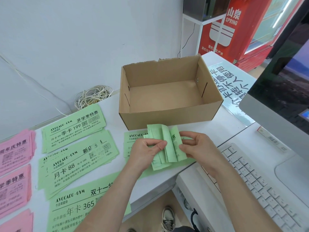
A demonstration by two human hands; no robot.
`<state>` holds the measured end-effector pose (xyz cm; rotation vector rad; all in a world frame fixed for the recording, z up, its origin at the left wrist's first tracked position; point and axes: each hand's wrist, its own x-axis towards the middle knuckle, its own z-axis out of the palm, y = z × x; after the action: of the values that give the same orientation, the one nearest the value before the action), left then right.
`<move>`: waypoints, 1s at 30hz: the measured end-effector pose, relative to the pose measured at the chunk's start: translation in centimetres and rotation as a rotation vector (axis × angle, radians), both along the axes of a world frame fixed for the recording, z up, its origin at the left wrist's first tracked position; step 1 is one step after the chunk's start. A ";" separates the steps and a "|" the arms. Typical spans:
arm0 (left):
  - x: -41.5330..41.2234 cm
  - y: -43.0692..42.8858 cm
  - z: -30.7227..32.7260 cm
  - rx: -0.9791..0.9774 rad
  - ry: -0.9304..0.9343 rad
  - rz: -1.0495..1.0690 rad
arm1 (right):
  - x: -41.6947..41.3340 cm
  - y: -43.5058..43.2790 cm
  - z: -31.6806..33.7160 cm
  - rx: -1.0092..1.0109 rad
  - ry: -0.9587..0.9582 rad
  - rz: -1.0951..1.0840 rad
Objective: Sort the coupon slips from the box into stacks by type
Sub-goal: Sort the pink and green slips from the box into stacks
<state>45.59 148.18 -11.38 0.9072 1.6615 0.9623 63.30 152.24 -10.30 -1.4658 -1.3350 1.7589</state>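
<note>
The brown cardboard box [167, 118] stands open towards the far edge of the white table [225, 121], its bare floor in full view. Just in front of it, the left hand [147, 153] and the right hand [199, 148] each pinch 1 side of a fanned bundle of pale green coupon slips [168, 148] with black print, thumbs on top and fingers curled beneath. More green stacks [73, 128] lie flat to the left, and 3 pink stacks [15, 151] line the left edge

The scene is viewed through a single wide-angle camera worn on the head, aimed forward and down at the desk [230, 129]. The coupon slips [168, 148] are framed closely, just below centre.
</note>
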 end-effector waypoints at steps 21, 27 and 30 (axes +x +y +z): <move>-1.2 -0.4 -1.7 0.129 -0.043 0.196 | 1.1 0.5 0.9 0.400 -0.652 0.122; 0.0 -1.2 1.2 0.103 0.217 -0.163 | 1.0 0.5 0.6 0.409 -0.669 0.099; 0.7 -1.3 2.3 0.056 0.398 -0.531 | 1.0 1.0 0.9 0.374 -0.676 0.044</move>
<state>46.31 146.91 -9.10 1.5573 1.5857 0.4832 64.34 153.23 -9.42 -1.8818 -1.9027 0.9643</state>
